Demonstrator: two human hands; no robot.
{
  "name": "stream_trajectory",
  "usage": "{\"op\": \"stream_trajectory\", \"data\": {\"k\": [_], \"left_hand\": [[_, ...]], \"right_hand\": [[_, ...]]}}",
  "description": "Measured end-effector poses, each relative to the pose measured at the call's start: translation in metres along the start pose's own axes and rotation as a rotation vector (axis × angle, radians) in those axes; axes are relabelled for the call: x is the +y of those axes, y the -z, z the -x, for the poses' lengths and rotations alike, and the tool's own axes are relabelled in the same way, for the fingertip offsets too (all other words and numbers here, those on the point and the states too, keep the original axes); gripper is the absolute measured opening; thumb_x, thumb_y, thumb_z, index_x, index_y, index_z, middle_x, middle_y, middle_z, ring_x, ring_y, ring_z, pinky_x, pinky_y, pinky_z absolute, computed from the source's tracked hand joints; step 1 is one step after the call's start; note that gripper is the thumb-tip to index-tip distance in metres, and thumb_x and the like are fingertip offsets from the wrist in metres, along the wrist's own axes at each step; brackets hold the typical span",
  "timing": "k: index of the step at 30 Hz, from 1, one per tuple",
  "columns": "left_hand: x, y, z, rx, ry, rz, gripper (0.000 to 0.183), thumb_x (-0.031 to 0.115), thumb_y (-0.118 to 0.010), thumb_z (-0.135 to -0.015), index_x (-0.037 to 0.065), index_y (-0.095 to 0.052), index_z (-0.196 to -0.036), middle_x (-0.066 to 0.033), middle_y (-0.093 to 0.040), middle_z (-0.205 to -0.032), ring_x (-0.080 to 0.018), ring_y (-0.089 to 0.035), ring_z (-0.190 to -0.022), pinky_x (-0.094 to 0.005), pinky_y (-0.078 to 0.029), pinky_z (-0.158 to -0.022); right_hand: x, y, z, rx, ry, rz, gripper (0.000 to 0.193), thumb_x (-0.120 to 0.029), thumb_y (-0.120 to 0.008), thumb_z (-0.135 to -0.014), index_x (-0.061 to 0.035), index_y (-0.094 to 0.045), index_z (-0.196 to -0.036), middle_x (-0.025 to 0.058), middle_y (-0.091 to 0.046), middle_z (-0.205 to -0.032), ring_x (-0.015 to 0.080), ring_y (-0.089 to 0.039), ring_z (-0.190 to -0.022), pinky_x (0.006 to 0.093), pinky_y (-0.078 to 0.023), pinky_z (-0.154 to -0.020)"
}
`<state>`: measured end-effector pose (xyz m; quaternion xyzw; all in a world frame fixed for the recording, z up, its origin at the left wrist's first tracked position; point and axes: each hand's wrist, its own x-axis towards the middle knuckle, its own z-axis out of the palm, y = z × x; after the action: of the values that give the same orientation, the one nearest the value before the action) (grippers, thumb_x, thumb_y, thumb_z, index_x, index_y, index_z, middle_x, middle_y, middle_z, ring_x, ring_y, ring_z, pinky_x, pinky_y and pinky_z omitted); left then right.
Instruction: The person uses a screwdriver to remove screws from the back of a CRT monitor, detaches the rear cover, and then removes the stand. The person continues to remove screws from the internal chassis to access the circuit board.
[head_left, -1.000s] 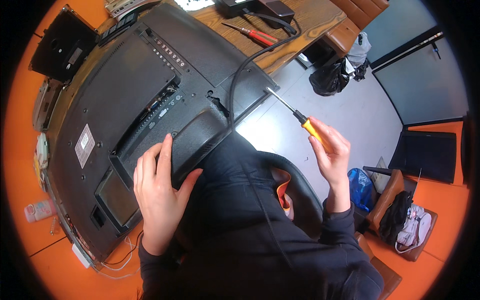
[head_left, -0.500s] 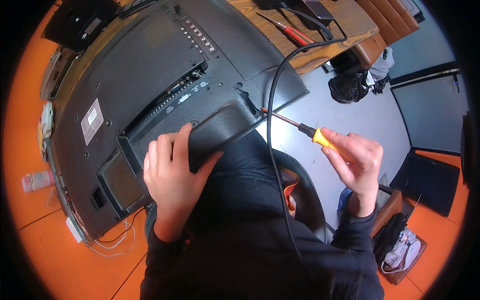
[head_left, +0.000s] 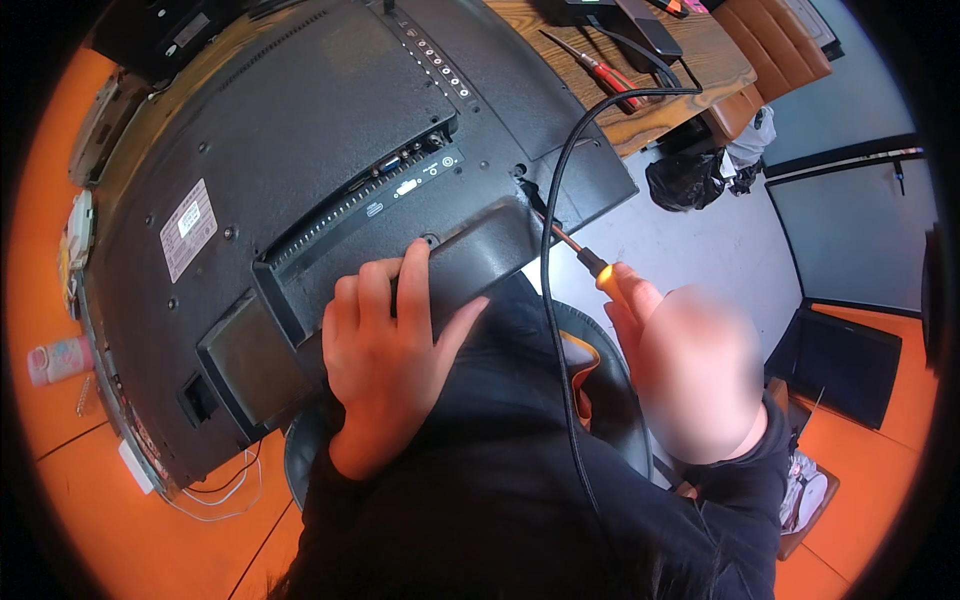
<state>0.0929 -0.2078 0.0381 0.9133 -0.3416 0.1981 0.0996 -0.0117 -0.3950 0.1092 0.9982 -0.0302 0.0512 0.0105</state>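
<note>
Lying back side up across the left and middle, a black flat-screen television (head_left: 330,110) bears a white label (head_left: 188,230), with a strip of connector ports (head_left: 407,187) to its right. The left hand (head_left: 385,355) rests on the near part of the casing, fingers extended and thumb apart. Farther right, a black cable (head_left: 546,285) crosses a yellow-handled screwdriver (head_left: 592,262), whose tip sits at a dark opening near the television's right end. Beyond, a red-handled screwdriver (head_left: 608,80) lies on the wooden table (head_left: 722,68). The partly blurred right hand (head_left: 690,370) has its fingers wrapped around the yellow handle. Rightmost is a dark flat panel (head_left: 845,355).
</note>
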Motion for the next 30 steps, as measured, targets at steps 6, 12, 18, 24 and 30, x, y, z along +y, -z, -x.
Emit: {"op": "stream_trajectory", "data": {"k": [6, 12, 18, 24, 30], "left_hand": [[0.002, 0.003, -0.001, -0.02, 0.024, 0.039, 0.06, 0.034, -0.076, -0.06, 0.01, -0.052, -0.109, -0.0049, -0.047, -0.087, -0.0215, -0.049, -0.076, -0.0312, -0.042, -0.065], [0.002, 0.003, 0.0, -0.007, 0.016, 0.028, 0.061, 0.034, -0.076, -0.06, 0.01, -0.052, -0.11, -0.0051, -0.047, -0.088, -0.0214, -0.049, -0.077, -0.0308, -0.042, -0.065], [-0.001, -0.003, 0.001, 0.046, -0.041, -0.036, 0.065, 0.043, -0.073, -0.064, 0.008, -0.048, -0.113, -0.0032, -0.046, -0.088, -0.0176, -0.045, -0.073, -0.0265, -0.038, -0.061], [0.002, 0.0, 0.003, 0.007, 0.023, 0.003, 0.061, 0.037, -0.075, -0.061, 0.01, -0.052, -0.111, -0.0041, -0.047, -0.089, -0.0207, -0.048, -0.077, -0.0295, -0.04, -0.066], [0.003, 0.001, 0.001, -0.024, 0.031, 0.002, 0.061, 0.04, -0.074, -0.062, 0.009, -0.052, -0.11, -0.0028, -0.048, -0.087, -0.0189, -0.047, -0.075, -0.028, -0.04, -0.064]], "right_hand": [[-0.011, -0.058, 0.024, 0.167, -0.119, -0.091, 0.036, -0.016, -0.064, -0.077, -0.0098, -0.056, -0.111, 0.0026, -0.039, -0.054, 0.0154, -0.045, -0.04, 0.0281, -0.036, -0.037], [-0.013, -0.099, 0.015, 0.379, -0.19, -0.401, 0.034, -0.006, -0.066, -0.073, -0.0042, -0.058, -0.106, 0.0089, -0.052, -0.066, 0.0208, -0.054, -0.051, 0.0278, -0.044, -0.047], [0.006, -0.045, 0.012, 0.255, -0.191, -0.372, 0.031, 0.001, -0.068, -0.071, -0.0023, -0.063, -0.102, 0.0106, -0.061, -0.07, 0.0186, -0.061, -0.058, 0.0266, -0.047, -0.052], [0.023, 0.009, -0.016, -0.015, -0.059, -0.22, 0.025, -0.007, -0.07, -0.072, -0.0073, -0.067, -0.097, 0.0093, -0.063, -0.068, 0.0185, -0.062, -0.058, 0.0244, -0.048, -0.053], [0.095, -0.024, -0.08, -0.362, -0.001, -0.865, 0.028, -0.033, -0.062, -0.081, -0.0065, -0.069, -0.088, 0.0058, -0.065, -0.076, 0.0099, -0.06, -0.066, 0.0189, -0.046, -0.059]]}}
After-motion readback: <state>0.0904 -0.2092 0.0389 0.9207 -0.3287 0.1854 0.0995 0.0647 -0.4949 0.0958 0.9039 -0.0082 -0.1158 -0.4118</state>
